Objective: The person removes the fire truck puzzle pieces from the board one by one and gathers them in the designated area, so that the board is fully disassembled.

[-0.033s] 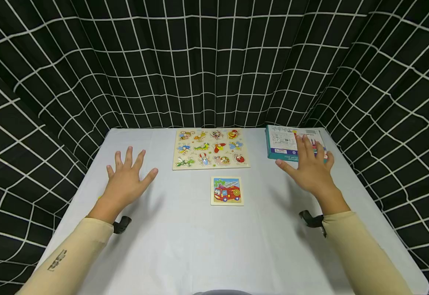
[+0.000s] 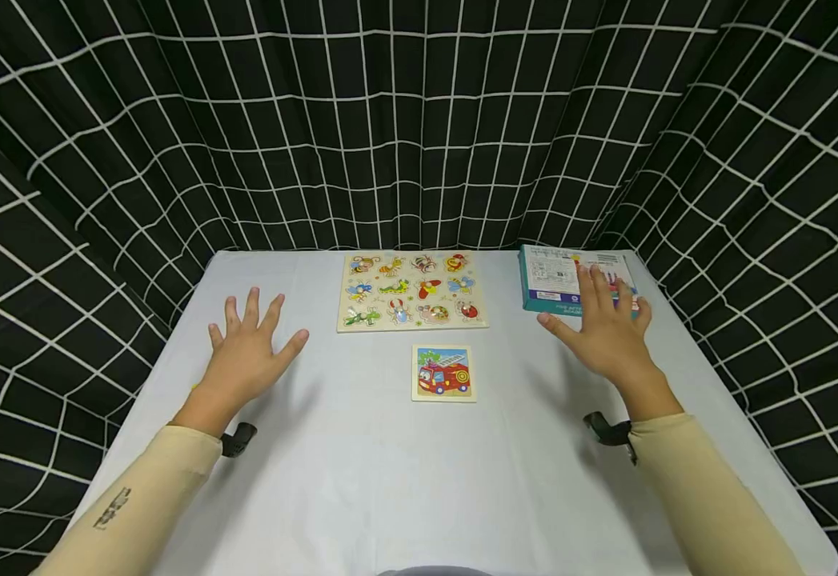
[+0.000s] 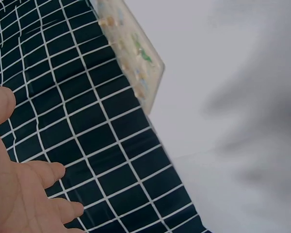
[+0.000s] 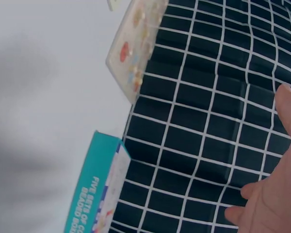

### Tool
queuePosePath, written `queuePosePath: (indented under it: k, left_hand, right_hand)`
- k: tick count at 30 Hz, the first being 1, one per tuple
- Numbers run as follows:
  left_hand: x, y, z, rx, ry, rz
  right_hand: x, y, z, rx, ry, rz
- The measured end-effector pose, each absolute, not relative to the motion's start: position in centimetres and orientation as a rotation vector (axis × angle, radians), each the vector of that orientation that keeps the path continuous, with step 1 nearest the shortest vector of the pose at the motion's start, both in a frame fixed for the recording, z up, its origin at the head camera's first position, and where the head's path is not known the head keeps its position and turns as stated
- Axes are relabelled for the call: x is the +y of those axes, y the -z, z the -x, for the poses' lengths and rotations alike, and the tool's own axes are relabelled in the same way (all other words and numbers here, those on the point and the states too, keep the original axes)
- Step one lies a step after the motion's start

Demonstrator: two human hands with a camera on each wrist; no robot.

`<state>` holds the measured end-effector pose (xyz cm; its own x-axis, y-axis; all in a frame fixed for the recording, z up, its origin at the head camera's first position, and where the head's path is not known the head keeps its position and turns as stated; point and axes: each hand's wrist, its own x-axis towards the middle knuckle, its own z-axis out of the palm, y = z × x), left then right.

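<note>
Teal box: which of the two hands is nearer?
Right. In the head view, the right hand overlaps the near edge of the box; the left hand is well to its left, beyond the insect board.

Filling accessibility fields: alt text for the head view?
A person's left hand and right hand hover, spread, above a white table. Between them lie a fire truck tile and, behind it, a bug board; the right partly hides a box.

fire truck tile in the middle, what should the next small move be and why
Probably ease the right grip inward and down toward the fire truck tile: it hovers empty, fingers spread, and in the head view looks nearer the tile than the left grip.
</note>
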<state>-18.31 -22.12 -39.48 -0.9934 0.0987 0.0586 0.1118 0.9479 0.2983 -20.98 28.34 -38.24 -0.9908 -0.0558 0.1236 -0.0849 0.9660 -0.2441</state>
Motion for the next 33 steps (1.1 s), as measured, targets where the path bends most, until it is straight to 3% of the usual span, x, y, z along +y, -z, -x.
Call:
queuePosePath:
  k: [8, 14, 26, 33]
  left_hand:
    - [-21.0, 39.6, 19.1, -3.019, 0.475, 0.231]
    - [-16.1, 39.0, 20.6, -2.953, 0.611, 0.426]
    - [-4.1, 45.3, 22.2, -3.027, 0.472, 0.846]
    - [-1.6, 47.1, 22.8, -3.123, 0.202, 0.850]
  right_hand:
    - [26.4, 37.7, 20.8, -2.937, -0.520, -0.223]
    - [22.9, 36.8, 22.0, -2.889, -0.643, -0.353]
    - [18.6, 45.4, 24.1, -3.168, -0.562, -0.520]
    - [17.8, 46.5, 24.2, -3.161, -0.509, -0.549]
